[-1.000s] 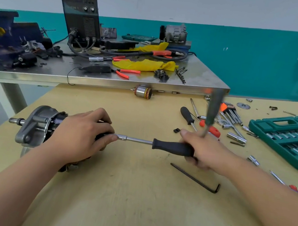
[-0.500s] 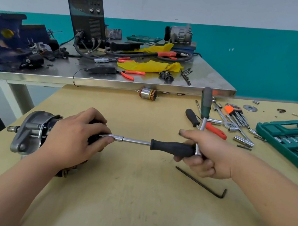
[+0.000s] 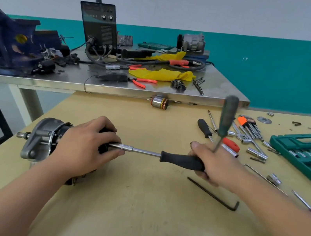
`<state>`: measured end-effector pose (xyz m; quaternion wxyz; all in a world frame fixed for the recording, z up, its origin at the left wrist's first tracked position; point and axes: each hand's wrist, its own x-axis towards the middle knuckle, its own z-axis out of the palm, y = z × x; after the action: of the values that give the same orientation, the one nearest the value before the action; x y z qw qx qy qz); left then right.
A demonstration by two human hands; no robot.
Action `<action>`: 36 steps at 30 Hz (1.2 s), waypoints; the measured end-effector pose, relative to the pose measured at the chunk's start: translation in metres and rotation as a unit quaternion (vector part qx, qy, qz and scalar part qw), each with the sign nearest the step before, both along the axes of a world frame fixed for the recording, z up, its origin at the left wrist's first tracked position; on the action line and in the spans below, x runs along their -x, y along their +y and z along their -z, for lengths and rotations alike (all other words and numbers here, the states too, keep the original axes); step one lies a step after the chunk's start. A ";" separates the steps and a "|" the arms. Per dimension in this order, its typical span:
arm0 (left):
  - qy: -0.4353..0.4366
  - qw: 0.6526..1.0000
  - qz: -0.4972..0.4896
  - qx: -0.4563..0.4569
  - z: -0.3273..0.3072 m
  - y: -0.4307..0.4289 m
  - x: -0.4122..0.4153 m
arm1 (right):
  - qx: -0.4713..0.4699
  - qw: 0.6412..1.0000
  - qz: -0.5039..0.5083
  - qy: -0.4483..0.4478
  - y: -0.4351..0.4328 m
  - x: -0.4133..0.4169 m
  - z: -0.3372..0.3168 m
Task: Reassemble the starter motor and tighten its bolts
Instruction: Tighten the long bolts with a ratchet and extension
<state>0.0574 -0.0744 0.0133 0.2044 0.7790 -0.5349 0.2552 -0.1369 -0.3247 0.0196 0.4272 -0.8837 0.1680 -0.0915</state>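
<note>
Left hand [image 3: 84, 145] clamps the starter motor [image 3: 44, 138] on the surface [image 3: 134, 217]; right hand [image 3: 214, 165], fingers closed around the socket driver [image 3: 180, 160] beside it, works an end bolt — assembly apparently complete, tightening unfinished.

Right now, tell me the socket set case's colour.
Teal green socket set case, seen in the head view.

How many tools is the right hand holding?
2. A black-handled driver lies level in the right hand, its shaft reaching the motor under the left hand. A green-handled tool sticks up from the same fist, blurred.
</note>
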 end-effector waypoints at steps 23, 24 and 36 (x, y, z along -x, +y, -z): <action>0.008 1.000 0.009 -0.024 -0.001 0.000 0.003 | -0.172 0.983 -0.009 0.067 -0.005 0.003 -0.007; 0.013 0.999 0.010 -0.033 -0.002 0.000 0.004 | -0.212 0.973 -0.017 0.093 -0.004 0.006 -0.006; 0.009 0.988 -0.123 -0.093 -0.008 0.010 0.013 | 0.103 0.995 0.005 -0.017 -0.012 0.014 0.000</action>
<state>0.0441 -0.0648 0.0210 0.1026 0.8567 -0.4549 0.2203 -0.1504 -0.3370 0.0196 0.3363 -0.9203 0.1551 -0.1258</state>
